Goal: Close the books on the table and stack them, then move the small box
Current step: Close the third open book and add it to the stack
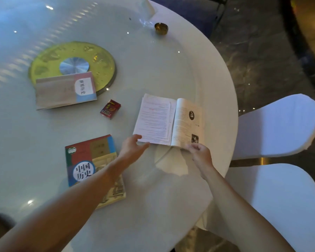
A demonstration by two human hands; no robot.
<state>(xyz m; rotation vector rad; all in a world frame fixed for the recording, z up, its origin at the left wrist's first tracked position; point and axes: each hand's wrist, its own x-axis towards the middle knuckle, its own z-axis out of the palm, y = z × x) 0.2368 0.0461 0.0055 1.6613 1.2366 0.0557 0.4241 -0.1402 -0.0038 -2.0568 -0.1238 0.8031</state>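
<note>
An open book point(168, 120) lies with its pages up near the right edge of the round white table point(207, 70). My left hand point(133, 148) touches the near corner of its left page, fingers apart. My right hand point(200, 151) pinches the near edge of its right page. A closed book with a red, blue and green cover point(91, 166) lies near me, partly under my left forearm. A second closed book point(65, 90) lies farther off to the left. The small red box point(110, 109) rests between the books.
A yellow-green disc with a silver centre point(72, 65) sits under the glass top at the table's middle. A small brass bowl point(161, 28) stands at the far edge. Two white-covered chairs point(280, 124) stand close on the right. A torn white paper point(171, 160) lies under the open book.
</note>
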